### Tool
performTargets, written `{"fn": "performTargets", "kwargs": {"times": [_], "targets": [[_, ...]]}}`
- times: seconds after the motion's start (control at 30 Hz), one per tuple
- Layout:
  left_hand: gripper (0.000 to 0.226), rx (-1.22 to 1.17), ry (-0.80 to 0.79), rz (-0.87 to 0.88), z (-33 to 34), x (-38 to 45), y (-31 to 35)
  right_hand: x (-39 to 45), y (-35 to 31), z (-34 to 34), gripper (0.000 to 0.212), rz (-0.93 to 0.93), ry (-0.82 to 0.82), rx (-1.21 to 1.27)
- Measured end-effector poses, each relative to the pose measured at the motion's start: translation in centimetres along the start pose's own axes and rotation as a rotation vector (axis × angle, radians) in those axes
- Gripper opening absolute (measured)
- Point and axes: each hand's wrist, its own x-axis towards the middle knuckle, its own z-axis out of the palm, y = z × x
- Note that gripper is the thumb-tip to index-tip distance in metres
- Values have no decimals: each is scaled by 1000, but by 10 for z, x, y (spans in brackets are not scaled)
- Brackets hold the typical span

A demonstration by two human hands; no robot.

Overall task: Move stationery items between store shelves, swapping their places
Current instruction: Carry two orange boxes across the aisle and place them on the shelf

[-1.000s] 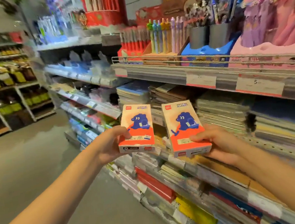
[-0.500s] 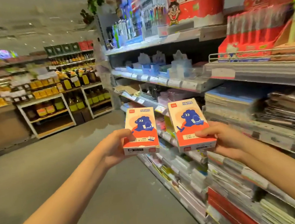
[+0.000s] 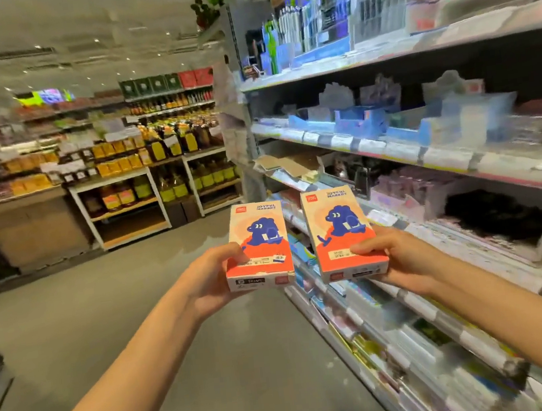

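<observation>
My left hand (image 3: 210, 281) clasps one orange box (image 3: 257, 246); my right hand (image 3: 395, 260) clasps its twin (image 3: 343, 234) just beside it. The shelves (image 3: 393, 152) to my right look blurred, so I might misjudge slots or mix up identical boxes.

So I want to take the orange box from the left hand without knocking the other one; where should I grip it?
Grip the left orange box by its free top end, from above. The left hand covers its lower left corner, and the other box sits close on its right.
</observation>
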Motion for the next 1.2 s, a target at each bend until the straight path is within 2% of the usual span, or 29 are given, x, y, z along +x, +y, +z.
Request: {"fn": "performTargets", "kwargs": {"times": [0.33, 0.47, 0.63, 0.73, 0.9, 1.2], "targets": [[25, -6, 8, -16, -95, 152, 84, 210, -32, 5, 57, -8, 4, -29], [26, -13, 2, -22, -142, 205, 111, 282, -34, 16, 52, 2, 42, -12], [22, 16, -7, -25, -215, 281, 146, 371, -20, 38, 36, 5, 103, 42], [23, 57, -44, -29, -262, 321, 174, 428, -8, 52, 49, -4, 163, 82], [23, 83, -84, -50, -327, 389, 222, 504, 1, 70, 46, -35, 250, 136], [26, 82, -238, -129, -353, 544, 251, 594, 16, 33, 61, -57, 410, 155]]}}
